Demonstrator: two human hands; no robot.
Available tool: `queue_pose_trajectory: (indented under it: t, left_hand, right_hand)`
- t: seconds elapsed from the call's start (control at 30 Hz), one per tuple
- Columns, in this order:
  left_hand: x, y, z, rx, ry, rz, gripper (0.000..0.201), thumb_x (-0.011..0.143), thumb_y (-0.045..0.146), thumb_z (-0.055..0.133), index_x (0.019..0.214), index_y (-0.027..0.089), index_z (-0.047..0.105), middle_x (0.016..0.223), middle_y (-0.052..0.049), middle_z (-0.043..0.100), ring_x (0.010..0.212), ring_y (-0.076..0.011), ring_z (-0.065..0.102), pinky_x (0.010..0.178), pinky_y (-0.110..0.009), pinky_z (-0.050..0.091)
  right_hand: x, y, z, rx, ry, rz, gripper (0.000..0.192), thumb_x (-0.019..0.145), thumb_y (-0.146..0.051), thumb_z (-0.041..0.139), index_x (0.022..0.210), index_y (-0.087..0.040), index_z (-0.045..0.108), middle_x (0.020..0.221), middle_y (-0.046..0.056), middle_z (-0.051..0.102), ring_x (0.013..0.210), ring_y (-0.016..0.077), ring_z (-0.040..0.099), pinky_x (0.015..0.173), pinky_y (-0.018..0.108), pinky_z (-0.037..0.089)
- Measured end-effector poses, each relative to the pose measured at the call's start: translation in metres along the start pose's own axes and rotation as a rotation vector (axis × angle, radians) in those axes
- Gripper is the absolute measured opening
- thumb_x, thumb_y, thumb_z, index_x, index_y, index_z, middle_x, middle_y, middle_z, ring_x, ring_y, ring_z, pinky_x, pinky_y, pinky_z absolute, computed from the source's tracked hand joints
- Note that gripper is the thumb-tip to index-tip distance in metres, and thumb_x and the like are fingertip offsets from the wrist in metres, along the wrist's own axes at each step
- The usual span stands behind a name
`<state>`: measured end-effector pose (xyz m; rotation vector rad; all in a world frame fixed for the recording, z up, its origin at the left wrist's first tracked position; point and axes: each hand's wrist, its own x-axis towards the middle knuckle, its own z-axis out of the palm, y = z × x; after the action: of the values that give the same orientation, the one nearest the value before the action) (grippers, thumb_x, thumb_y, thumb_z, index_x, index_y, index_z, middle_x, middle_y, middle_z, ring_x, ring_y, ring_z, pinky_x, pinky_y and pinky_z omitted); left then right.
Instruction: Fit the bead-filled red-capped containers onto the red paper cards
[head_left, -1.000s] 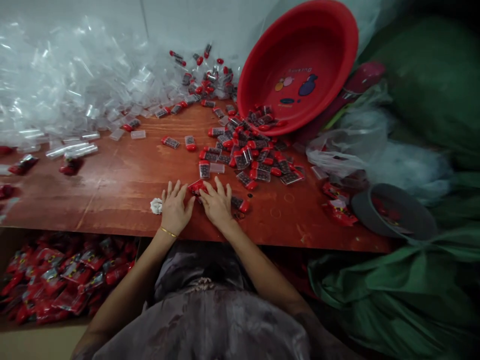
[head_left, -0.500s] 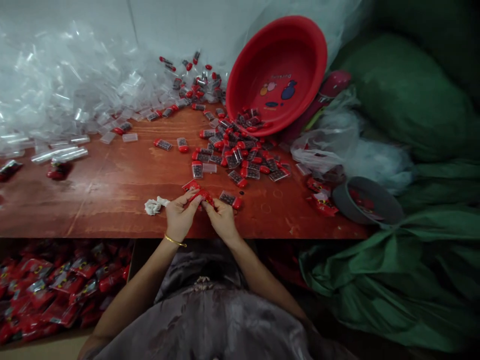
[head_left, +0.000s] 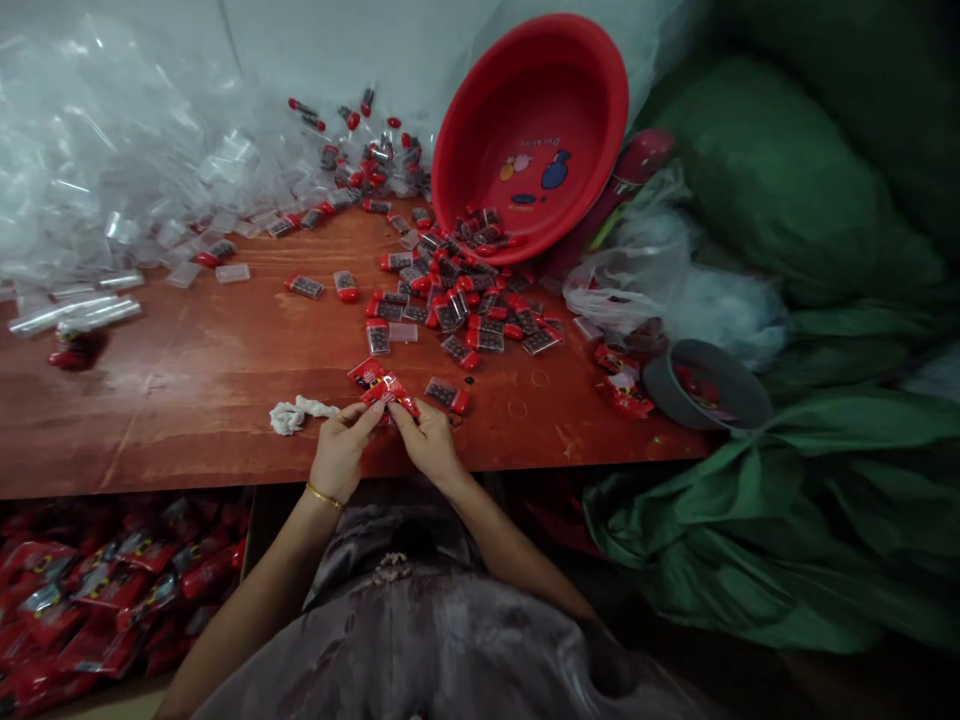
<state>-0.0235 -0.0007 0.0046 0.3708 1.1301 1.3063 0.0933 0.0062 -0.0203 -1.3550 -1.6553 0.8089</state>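
The red-brown tabletop (head_left: 187,380) carries a tipped red basin (head_left: 532,130) at the far side, spilling a heap of small red-capped clear cases (head_left: 457,300) toward the near edge. There, the left hand (head_left: 339,452) and right hand (head_left: 429,440) meet fingertip to fingertip — both pinching one red sachet (head_left: 388,390). It lies just beyond the fingers, long axis slanting left-far to right-near; a crumpled white scrap (head_left: 296,413) lies left, a loose case (head_left: 448,394) right — neither obstructs.

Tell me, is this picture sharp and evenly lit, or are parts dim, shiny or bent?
Head view: the wooden table is the best lit part; the corners darken, especially around the green cloth; the clear plastic pile glints with glare; the table edge bows from the wide lens; the left hand and right hand holding the red packet look slightly soft.
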Motion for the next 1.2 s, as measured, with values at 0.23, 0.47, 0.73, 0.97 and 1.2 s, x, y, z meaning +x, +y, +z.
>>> queue_pose_trajectory:
  t: [0.23,0.47,0.73,0.97,1.2]
  left_hand:
    - [0.006,0.009,0.004,-0.055,0.030,-0.160,0.038,0.044,0.024,0.086,0.064,0.014,0.056,0.063,0.001,0.067,0.055,-0.0106,0.061,0.059,-0.023,0.050]
    - [0.001,0.004,0.010,-0.089,-0.037,-0.239,0.038,0.049,0.029,0.085,0.062,0.016,0.052,0.057,0.004,0.061,0.055,-0.0099,0.059,0.061,-0.025,0.049]
    - [0.001,-0.002,0.012,-0.090,0.024,-0.221,0.042,0.044,0.026,0.087,0.061,0.017,0.049,0.063,0.003,0.064,0.056,-0.0104,0.060,0.062,-0.025,0.048]
    - [0.001,-0.001,0.007,-0.094,0.009,-0.243,0.043,0.043,0.031,0.087,0.063,0.016,0.053,0.059,0.004,0.062,0.056,-0.0099,0.060,0.061,-0.024,0.048]
    - [-0.001,-0.002,0.010,-0.085,-0.040,-0.247,0.042,0.042,0.030,0.087,0.062,0.016,0.053,0.065,0.002,0.065,0.059,-0.0104,0.061,0.063,-0.025,0.049]
  right_hand:
    - [0.007,0.027,-0.038,-0.777,0.049,0.020,0.036,0.087,-0.034,0.049,0.116,-0.016,0.059,0.120,0.016,0.057,0.111,0.0318,0.046,0.094,0.049,0.032]
    - [-0.026,0.049,-0.069,-0.758,-0.055,-0.217,0.039,0.084,-0.012,0.043,0.117,-0.024,0.059,0.134,0.008,0.050,0.127,0.0264,0.037,0.102,0.046,0.026]
    - [-0.031,0.027,-0.048,-0.895,0.113,0.226,0.062,0.076,-0.059,0.055,0.112,-0.008,0.054,0.095,0.016,0.064,0.086,0.0292,0.059,0.070,0.036,0.040]
    - [-0.026,0.033,-0.049,-0.790,0.013,0.182,0.029,0.084,-0.022,0.045,0.106,-0.010,0.057,0.097,0.015,0.064,0.079,0.0236,0.060,0.071,0.034,0.040]
    - [-0.047,0.015,-0.075,0.153,-0.181,0.223,0.018,0.080,-0.032,0.046,0.069,-0.019,0.052,0.057,-0.003,0.051,0.052,0.0107,0.048,0.051,0.022,0.036]
